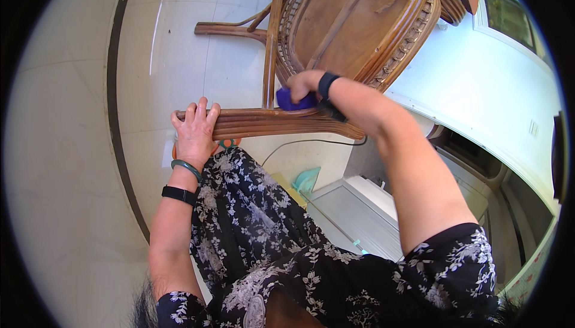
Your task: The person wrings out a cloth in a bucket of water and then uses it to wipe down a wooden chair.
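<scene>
A brown rattan chair lies tipped over, with the wooden underside of its seat (332, 18) turned towards me. Its multi-strand rattan rail (278, 127) runs crosswise just in front of my body. My left hand (194, 126) clasps the rail's left end, fingers over the top edge. Towards the rail's right part, my right hand (303, 86) presses a purple cloth (287, 100) against the upper edge. The right hand is slightly blurred, and part of the cloth is hidden beneath it. A round rattan post (270, 54) rises from the rail, left of the cloth.
A dark cable (296, 142) curves below the rail. A teal dustpan (307, 180) and a grey framed panel (359, 207) are on my right. Behind the chair stands a pale wall (485, 81) with a window (510, 20). A dark strip (113, 81) crosses the tiled floor (63, 117).
</scene>
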The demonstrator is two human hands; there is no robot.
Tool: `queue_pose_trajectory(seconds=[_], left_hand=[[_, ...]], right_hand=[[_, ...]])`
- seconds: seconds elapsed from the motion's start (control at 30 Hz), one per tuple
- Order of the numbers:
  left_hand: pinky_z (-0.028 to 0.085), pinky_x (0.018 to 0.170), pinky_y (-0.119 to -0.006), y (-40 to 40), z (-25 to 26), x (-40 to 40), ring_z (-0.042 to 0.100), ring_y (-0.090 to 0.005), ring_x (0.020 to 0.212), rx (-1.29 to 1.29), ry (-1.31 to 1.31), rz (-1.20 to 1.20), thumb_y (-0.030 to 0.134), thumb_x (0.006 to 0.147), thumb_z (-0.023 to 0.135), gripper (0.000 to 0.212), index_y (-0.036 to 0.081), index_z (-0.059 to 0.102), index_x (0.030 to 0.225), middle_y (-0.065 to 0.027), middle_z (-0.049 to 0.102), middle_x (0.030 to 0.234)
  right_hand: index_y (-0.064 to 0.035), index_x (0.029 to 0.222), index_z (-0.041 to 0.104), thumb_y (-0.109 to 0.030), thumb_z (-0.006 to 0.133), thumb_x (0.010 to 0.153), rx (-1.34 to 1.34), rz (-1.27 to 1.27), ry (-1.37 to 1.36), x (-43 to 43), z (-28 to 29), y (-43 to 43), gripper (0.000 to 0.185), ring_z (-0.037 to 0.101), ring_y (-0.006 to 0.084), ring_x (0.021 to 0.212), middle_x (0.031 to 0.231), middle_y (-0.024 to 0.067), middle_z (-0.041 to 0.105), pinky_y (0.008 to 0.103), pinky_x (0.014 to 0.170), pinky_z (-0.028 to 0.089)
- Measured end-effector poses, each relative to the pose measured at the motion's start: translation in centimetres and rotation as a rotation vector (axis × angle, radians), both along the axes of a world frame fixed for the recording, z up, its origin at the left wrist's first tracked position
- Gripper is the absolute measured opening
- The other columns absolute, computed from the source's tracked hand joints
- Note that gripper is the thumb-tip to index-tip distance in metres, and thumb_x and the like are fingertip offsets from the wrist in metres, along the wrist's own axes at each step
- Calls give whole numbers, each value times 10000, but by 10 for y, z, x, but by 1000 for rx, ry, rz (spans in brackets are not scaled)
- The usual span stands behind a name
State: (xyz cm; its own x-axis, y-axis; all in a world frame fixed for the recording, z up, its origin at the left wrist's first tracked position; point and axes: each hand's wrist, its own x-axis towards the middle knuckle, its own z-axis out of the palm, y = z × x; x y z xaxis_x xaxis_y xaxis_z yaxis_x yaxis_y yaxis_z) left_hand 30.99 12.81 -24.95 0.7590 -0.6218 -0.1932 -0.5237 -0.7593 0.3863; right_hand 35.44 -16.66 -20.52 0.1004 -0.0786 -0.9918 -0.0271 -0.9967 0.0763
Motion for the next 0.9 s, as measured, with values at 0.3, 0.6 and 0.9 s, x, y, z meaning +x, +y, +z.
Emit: queue_pose_trajectory(seconds=[0.3, 0.6, 0.9], left_hand=[[296, 949, -547, 2, -2, -3, 454, -222, 1157, -51, -21, -8, 31, 588, 731, 672, 213, 480, 1185, -32, 461, 1242], [292, 954, -536, 0, -2, 1, 438, -221, 1173, -37, -31, -7, 33, 575, 734, 709, 230, 471, 1203, -23, 444, 1261], [294, 956, -548, 2, 2, 0, 439, -224, 1181, 7, 22, 3, 41, 575, 738, 716, 236, 475, 1212, -29, 441, 1278]], right_hand=[[82, 955, 636, -72, 575, 704, 114, -679, 7, -17, -14, 3, 301, 661, 236, 727, 847, 135, 665, 340, 617, 520], [76, 856, 657, -206, 655, 719, 16, -748, -519, -1, 16, -5, 314, 665, 245, 742, 889, 167, 674, 353, 597, 517], [59, 949, 636, -194, 658, 722, -48, -608, -592, -43, 28, 66, 341, 642, 306, 925, 939, 214, 655, 363, 813, 482]])
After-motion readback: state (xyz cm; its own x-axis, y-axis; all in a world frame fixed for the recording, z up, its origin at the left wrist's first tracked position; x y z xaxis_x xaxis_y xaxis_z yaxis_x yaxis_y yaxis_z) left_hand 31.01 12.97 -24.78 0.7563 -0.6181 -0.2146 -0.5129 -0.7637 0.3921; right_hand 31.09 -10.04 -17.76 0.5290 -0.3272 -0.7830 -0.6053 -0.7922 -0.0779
